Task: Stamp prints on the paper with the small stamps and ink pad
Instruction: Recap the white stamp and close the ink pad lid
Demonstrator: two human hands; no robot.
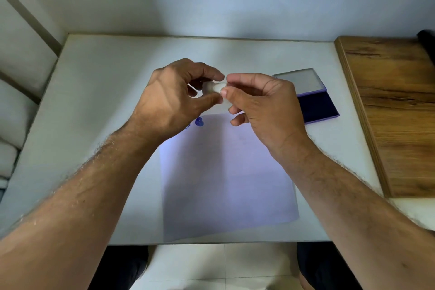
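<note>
Both hands meet above the far end of the white paper point(226, 172). My left hand point(174, 99) and my right hand point(261, 106) both pinch one small white stamp point(213, 87) between thumb and fingertips. Its printing face is hidden. A blue stamped print point(199, 122) shows on the paper's far left corner, with a fainter mark beside it partly covered by my left wrist. The ink pad point(315, 105) lies open to the right of my right hand, with its dark blue pad toward me and its lid point(299, 80) folded back.
The white table point(98, 92) stands against a wall. A wooden board point(395, 110) lies along the table's right side, with a dark object point(427, 37) at its far corner. Cushions point(14, 106) sit at the left. The table's front edge is near my body.
</note>
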